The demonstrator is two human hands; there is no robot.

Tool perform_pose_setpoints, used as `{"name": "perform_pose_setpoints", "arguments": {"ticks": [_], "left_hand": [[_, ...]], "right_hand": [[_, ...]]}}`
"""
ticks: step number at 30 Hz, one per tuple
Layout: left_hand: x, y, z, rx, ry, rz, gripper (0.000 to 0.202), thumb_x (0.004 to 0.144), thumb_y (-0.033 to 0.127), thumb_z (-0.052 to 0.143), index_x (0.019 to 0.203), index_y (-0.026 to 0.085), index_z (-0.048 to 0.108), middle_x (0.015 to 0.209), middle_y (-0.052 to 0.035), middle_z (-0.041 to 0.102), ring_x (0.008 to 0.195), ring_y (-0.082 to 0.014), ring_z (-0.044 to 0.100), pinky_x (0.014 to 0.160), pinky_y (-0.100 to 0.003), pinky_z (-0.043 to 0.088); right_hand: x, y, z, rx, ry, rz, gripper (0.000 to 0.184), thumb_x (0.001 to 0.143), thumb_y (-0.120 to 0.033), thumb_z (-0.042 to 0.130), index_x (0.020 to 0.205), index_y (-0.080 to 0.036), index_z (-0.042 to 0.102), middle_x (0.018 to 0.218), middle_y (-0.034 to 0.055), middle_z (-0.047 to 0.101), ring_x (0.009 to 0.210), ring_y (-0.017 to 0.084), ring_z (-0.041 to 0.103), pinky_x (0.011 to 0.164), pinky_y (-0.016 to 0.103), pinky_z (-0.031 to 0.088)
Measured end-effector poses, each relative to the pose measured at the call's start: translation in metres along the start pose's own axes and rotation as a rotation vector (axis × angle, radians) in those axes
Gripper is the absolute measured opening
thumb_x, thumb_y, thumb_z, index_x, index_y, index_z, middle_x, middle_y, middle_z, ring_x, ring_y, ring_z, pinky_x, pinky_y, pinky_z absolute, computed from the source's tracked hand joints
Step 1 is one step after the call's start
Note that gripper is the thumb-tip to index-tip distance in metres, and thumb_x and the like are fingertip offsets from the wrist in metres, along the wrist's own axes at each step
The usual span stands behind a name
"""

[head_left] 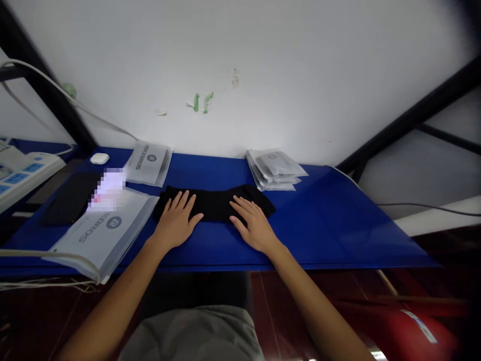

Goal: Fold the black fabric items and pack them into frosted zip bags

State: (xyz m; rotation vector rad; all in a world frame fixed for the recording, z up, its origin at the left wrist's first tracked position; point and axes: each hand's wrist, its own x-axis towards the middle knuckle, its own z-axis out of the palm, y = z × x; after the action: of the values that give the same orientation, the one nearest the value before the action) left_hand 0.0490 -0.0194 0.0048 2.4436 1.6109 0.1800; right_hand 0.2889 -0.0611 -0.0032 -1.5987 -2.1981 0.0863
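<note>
A black folded cloth item [213,204] lies flat across the blue table [338,220], its exact kind unclear. On its left end rests my left hand [178,220], palm down with the fingers spread. My right hand [253,223] lies the same way on the right end, fingers stretched out. Left of my left hand is a stack of frosted ROCKBROS zip bags [108,225]. Another ROCKBROS bag [148,163] leans near the wall behind it. Beyond my right hand sits a pile of similar bags [276,168].
At the left are a phone with a blurred screen [112,188], a black flat object [71,198], a white earbud case [99,158] and a power strip [30,175]. Cables hang at the front left edge. Black metal frame bars [413,118] flank the table; a white wall stands behind.
</note>
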Motion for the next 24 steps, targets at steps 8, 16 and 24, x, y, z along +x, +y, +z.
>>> {"name": "perform_pose_setpoints", "arguments": {"ticks": [8, 16, 24], "left_hand": [[0.004, -0.006, 0.002, 0.072, 0.210, -0.002, 0.047, 0.096, 0.029, 0.029, 0.137, 0.013, 0.046, 0.146, -0.0142, 0.043, 0.138, -0.0287, 0.035, 0.110, -0.050, 0.032], [-0.028, 0.005, -0.017, 0.143, 0.505, -0.229, 0.034, 0.092, 0.032, 0.040, 0.111, 0.011, 0.059, 0.107, -0.0175, 0.060, 0.101, -0.0320, 0.054, 0.082, -0.045, 0.047], [-0.035, 0.000, -0.021, 0.187, 0.329, -0.449, 0.042, 0.091, 0.042, 0.039, 0.108, 0.007, 0.057, 0.102, -0.0187, 0.059, 0.095, -0.0330, 0.058, 0.071, -0.041, 0.050]], "right_hand": [[-0.001, -0.004, -0.004, -0.004, 0.082, -0.044, 0.039, 0.096, -0.037, 0.043, 0.127, -0.020, 0.059, 0.132, 0.0083, 0.060, 0.125, 0.024, 0.052, 0.101, 0.045, 0.044], [0.003, -0.004, -0.004, -0.027, 0.129, -0.067, 0.041, 0.095, -0.037, 0.042, 0.132, -0.023, 0.055, 0.135, 0.0082, 0.057, 0.127, 0.026, 0.050, 0.104, 0.048, 0.042], [0.001, -0.002, -0.001, -0.014, 0.108, -0.064, 0.039, 0.095, -0.036, 0.044, 0.127, -0.019, 0.059, 0.133, 0.0100, 0.058, 0.124, 0.025, 0.052, 0.103, 0.045, 0.042]]}}
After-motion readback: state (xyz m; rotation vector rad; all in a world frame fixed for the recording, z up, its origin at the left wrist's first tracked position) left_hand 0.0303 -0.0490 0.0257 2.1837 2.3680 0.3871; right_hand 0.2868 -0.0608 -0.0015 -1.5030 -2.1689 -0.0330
